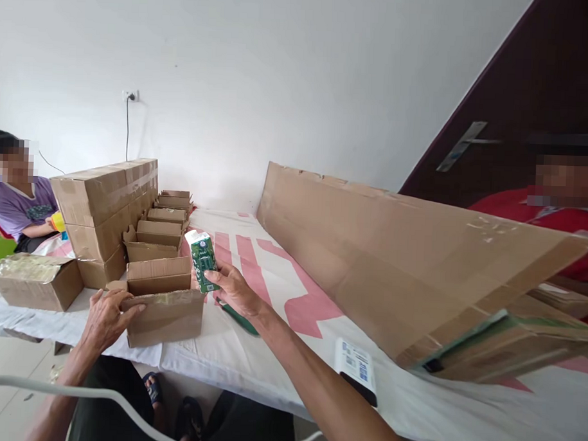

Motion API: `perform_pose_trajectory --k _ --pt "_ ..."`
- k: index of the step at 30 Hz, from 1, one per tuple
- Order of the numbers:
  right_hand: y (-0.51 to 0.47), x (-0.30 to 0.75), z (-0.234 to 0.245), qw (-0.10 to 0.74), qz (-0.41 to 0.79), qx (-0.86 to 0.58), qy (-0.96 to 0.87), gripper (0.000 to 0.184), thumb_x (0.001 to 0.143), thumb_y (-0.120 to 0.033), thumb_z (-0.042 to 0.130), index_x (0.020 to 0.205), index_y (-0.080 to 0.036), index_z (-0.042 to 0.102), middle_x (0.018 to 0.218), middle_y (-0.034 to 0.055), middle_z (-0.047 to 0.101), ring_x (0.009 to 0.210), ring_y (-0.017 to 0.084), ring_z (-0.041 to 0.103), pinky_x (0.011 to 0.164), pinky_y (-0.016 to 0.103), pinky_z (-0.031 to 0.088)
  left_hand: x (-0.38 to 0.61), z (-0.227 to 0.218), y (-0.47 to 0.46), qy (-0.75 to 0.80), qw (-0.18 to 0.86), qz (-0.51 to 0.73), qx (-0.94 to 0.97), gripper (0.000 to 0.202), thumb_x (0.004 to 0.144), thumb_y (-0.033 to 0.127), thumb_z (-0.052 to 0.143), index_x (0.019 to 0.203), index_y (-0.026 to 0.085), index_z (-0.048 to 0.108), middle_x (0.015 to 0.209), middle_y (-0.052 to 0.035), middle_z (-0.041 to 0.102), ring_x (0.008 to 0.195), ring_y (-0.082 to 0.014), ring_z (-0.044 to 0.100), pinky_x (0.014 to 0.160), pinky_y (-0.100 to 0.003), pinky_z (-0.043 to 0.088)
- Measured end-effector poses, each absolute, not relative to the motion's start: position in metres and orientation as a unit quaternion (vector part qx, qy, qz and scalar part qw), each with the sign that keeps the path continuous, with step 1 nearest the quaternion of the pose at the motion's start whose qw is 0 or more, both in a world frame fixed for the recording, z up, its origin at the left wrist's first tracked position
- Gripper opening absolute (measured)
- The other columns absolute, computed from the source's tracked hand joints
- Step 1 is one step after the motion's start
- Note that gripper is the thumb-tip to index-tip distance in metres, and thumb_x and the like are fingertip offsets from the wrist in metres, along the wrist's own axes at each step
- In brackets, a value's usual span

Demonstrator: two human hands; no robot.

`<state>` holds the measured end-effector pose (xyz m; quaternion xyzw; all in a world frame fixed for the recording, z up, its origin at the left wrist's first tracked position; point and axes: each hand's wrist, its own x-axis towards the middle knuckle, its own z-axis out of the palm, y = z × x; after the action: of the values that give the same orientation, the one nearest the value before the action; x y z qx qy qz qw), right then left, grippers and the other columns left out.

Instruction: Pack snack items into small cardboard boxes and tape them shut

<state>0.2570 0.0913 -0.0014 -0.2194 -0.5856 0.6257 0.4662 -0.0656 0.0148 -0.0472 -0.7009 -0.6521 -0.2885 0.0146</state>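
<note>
My right hand is closed around a green drink carton with a white cap. It holds the carton upright, slightly tilted, just past the right end of an open cardboard box. At the near left corner of that box is my left hand, its thumb along the front wall and its fingers over the left flap, gripping the edge. What lies inside the box is hidden by its front wall. A green-handled tool, perhaps a knife, lies on the cloth below my right hand.
Behind the box, more open boxes run in a row beside stacked closed boxes. One closed box sits at left. A tall cardboard panel stands at right, near a white printed card. People sit at both sides.
</note>
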Motion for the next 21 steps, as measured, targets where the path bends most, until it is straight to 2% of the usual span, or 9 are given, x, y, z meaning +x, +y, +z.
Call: perform_pose_trajectory --k 3,6,10,12,13,15,18,19,21 --pt "0.082 0.254 0.007 0.489 0.616 -0.204 -0.584 0.049 0.079 -0.059 0.088 0.107 -0.024 0.068 0.108 0.0067 0.077 0.090 0.022 0.070 0.082 0.039 0.058 -0.061 -0.045 0.022 -0.684 0.014 -0.297 -0.666 0.035 0.093 0.052 0.066 0.113 0.025 0.077 0.102 -0.0084 0.083 0.101 -0.0337 0.076 0.102 -0.049 0.052" --pt "0.075 0.246 0.005 0.484 0.623 -0.205 -0.579 0.052 0.080 -0.062 0.087 0.110 -0.024 0.068 0.110 0.0074 0.077 0.097 0.024 0.071 0.084 0.039 0.059 -0.051 -0.040 0.027 -0.705 0.018 -0.266 -0.657 0.035 0.094 0.046 0.067 0.121 0.024 0.074 0.110 -0.0105 0.080 0.109 -0.0356 0.074 0.098 -0.049 0.053" --pt "0.074 0.227 -0.020 0.457 0.656 -0.227 -0.556 0.057 0.077 -0.066 0.088 0.108 -0.023 0.067 0.103 0.0054 0.076 0.093 0.022 0.071 0.082 0.036 0.059 -0.038 -0.033 0.027 -0.668 0.078 -0.217 -0.708 0.020 0.095 0.036 0.064 0.090 0.025 0.079 0.112 -0.0125 0.076 0.117 -0.0384 0.069 0.106 -0.059 0.048" --pt "0.075 0.217 -0.034 0.453 0.668 -0.242 -0.539 0.058 0.076 -0.067 0.089 0.106 -0.023 0.066 0.101 0.0043 0.075 0.092 0.022 0.071 0.080 0.036 0.059 -0.033 -0.030 0.025 -0.636 0.110 -0.242 -0.724 0.019 0.094 0.033 0.065 0.084 0.026 0.079 0.113 -0.0128 0.077 0.114 -0.0376 0.069 0.112 -0.062 0.045" --pt "0.076 0.213 -0.040 0.453 0.673 -0.245 -0.531 0.058 0.075 -0.067 0.088 0.105 -0.023 0.065 0.101 0.0040 0.074 0.092 0.022 0.071 0.080 0.036 0.060 -0.030 -0.028 0.025 -0.619 0.109 -0.271 -0.729 0.018 0.094 0.034 0.066 0.089 0.027 0.081 0.115 -0.0126 0.078 0.115 -0.0369 0.069 0.113 -0.062 0.046" --pt "0.078 0.204 -0.049 0.457 0.685 -0.238 -0.515 0.057 0.076 -0.068 0.087 0.104 -0.023 0.064 0.103 0.0044 0.074 0.094 0.023 0.072 0.080 0.038 0.061 -0.022 -0.025 0.026 -0.586 0.049 -0.339 -0.734 0.025 0.097 0.040 0.068 0.113 0.027 0.082 0.120 -0.0122 0.079 0.115 -0.0346 0.071 0.110 -0.056 0.052" --pt "0.080 0.193 -0.056 0.472 0.693 -0.219 -0.500 0.054 0.078 -0.066 0.085 0.104 -0.024 0.063 0.105 0.0053 0.073 0.096 0.023 0.071 0.083 0.039 0.061 -0.006 -0.022 0.032 -0.533 -0.147 -0.404 -0.729 0.063 0.093 0.055 0.074 0.148 0.024 0.066 0.128 -0.0136 0.079 0.106 -0.0314 0.076 0.091 -0.045 0.062" --pt "0.081 0.189 -0.057 0.477 0.689 -0.218 -0.500 0.053 0.079 -0.066 0.083 0.105 -0.024 0.063 0.105 0.0056 0.072 0.098 0.023 0.071 0.084 0.038 0.060 0.000 -0.022 0.035 -0.511 -0.209 -0.413 -0.724 0.073 0.092 0.057 0.076 0.154 0.023 0.061 0.130 -0.0141 0.078 0.103 -0.0305 0.076 0.086 -0.042 0.063" --pt "0.084 0.185 -0.059 0.481 0.655 -0.232 -0.535 0.049 0.087 -0.067 0.073 0.108 -0.024 0.063 0.106 0.0062 0.072 0.101 0.024 0.069 0.086 0.038 0.059 0.012 -0.022 0.040 -0.469 -0.284 -0.431 -0.716 0.078 0.093 0.057 0.075 0.160 0.022 0.054 0.137 -0.0148 0.076 0.105 -0.0301 0.076 0.084 -0.040 0.063"
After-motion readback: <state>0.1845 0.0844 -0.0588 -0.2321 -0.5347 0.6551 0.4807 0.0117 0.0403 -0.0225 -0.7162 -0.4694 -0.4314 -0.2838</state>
